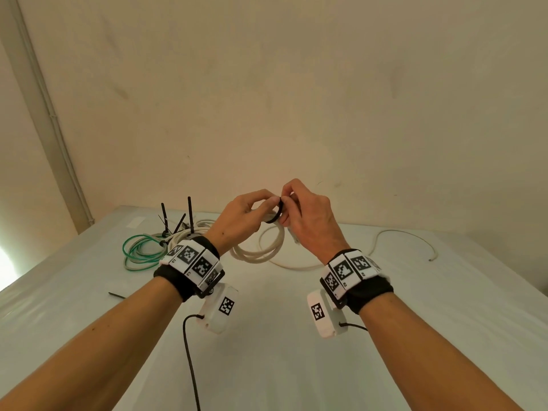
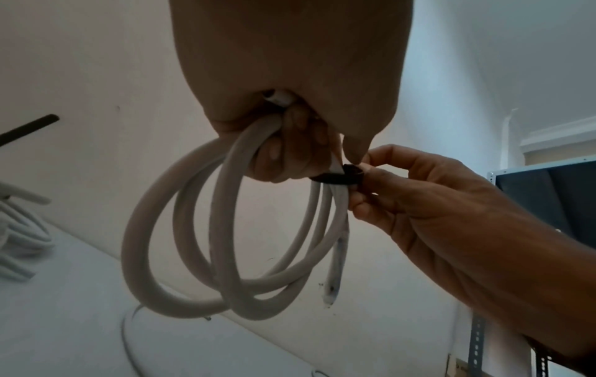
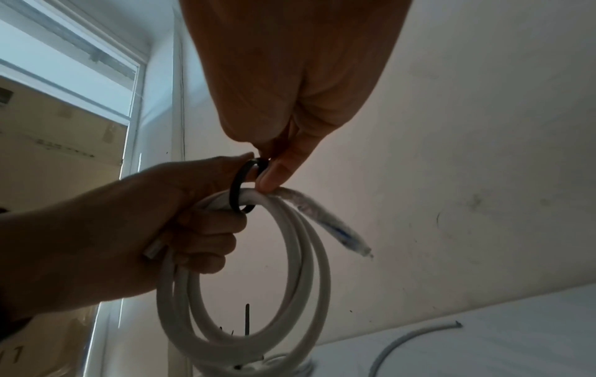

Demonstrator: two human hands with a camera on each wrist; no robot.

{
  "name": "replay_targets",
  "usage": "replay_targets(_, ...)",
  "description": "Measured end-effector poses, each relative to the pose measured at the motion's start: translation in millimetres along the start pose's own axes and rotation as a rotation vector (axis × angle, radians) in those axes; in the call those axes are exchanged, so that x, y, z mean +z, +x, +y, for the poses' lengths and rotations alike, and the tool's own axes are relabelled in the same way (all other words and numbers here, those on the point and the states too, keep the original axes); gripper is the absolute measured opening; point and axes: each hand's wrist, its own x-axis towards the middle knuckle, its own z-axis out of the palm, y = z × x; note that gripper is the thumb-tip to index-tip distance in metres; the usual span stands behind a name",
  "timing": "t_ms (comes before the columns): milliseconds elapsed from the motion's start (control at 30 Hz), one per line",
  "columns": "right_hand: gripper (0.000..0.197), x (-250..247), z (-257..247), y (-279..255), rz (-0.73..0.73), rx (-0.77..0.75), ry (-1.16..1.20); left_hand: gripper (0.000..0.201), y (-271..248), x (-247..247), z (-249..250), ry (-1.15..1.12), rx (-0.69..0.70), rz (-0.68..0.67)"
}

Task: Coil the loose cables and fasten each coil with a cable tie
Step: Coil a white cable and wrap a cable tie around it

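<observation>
Both forearms reach forward, wristbands printed with square markers. In my left hand (image 1: 243, 213), the grip is curled round a white cable coil (image 2: 200, 229), held above the tabletop (image 1: 296, 351). My right hand (image 1: 308, 221) pinches a black cable tie (image 3: 240, 186) looped around the coil's top strands. Farther left on the tabletop lie bundled green and white cables (image 1: 142, 252) with black ties sticking up. One loose white cable (image 1: 406, 241) curves at right.
</observation>
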Motion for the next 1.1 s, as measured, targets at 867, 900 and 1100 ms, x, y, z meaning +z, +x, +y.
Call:
replay_targets(867,0.011,-17.8,-8.5,6.4,-0.011,0.291,0.334,0.016,-7.6,16.5,16.5,-0.292,-0.132,0.073)
replay_targets(900,0.012,-19.8,-7.8,6.3,-0.054,0.282,0.372,0.017,-7.0,16.6,16.9,-0.302,-0.132,0.074)
replay_targets(1100,0.01,-19.5,-5.7,4.0,0.043,0.204,0.346,0.018,-9.0,18.7,23.4,-0.329,-0.129,0.066)
